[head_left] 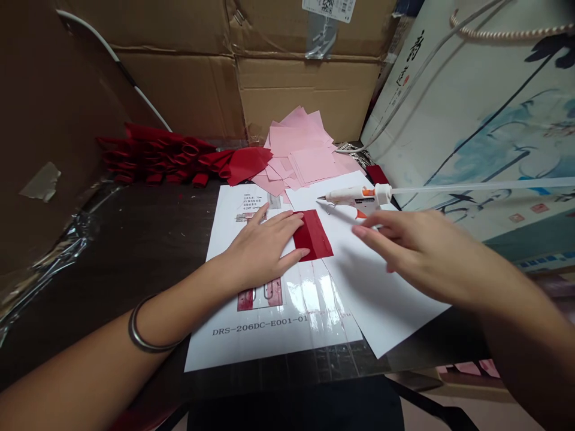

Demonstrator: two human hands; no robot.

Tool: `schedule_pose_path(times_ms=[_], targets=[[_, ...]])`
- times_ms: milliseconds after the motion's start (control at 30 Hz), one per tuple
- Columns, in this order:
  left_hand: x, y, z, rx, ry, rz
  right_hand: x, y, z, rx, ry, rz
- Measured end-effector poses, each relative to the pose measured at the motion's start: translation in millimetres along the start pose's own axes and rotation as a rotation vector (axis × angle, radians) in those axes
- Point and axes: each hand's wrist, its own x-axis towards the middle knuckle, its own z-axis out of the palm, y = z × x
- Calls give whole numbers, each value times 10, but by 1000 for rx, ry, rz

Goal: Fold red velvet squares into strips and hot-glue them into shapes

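Bracelet: a dark ring on the left wrist.
Paper: a printed sheet and a plain white sheet on the dark table.
Left hand: the left hand lies flat, fingers spread, their tips on the red piece.
Red piece: this red piece sits under those fingertips and pokes out to their right.
Right hand: the right hand has bent fingers close together; I can't tell if they pinch the handle.
Glue gun: the white and orange glue gun is just past the right fingers, the nearer hand. Its long way runs side to side, tip pointing left, past the red piece's far edge.
Back: pink squares, red rolls, then brown cardboard.
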Motion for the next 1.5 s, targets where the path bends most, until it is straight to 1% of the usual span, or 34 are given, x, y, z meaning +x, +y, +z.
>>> schedule_pose_path(times_ms=[100,133,200,300,400,467,567,733,800,867,967,1067,1167,1233,1367,1500], targets=[[-4,-3,-1,-23,9,-2,294,-103,93,646,-250,60],[-5,-7,1,-31,15,-2,381,-109,128,807,-278,94],[-6,-19,10,-43,30,0,483,-101,188,1000,-294,144],[-8,-35,27,-53,47,2,469,-77,248,1150,-334,232],[-8,-37,33,-55,52,2,403,-45,292,1209,-369,334],[-6,-31,28,-58,52,-1,392,-15,319,1243,-352,359],[-1,-20,16,-67,48,-1,418,28,351,1290,-354,352],[0,-17,11,-66,43,-7,441,49,385,1307,-374,345],[-3,-20,14,-65,45,-9,433,38,407,1277,-424,347],[-7,-23,16,-66,53,-2,425,24,440,1218,-428,308],[-8,-23,13,-67,63,7,423,23,506,1061,-308,157],[-4,-26,5,-73,70,7,430,47,571,837,-176,2],[2,-33,2,-91,69,15,426,54,610,598,-15,-116],[4,-38,3,-99,65,15,412,36,621,508,65,-178],[3,-39,-2,-97,48,-2,376,-17,617,506,124,-233],[-4,-30,-14,-99,39,-4,366,-38,606,524,97,-246]])
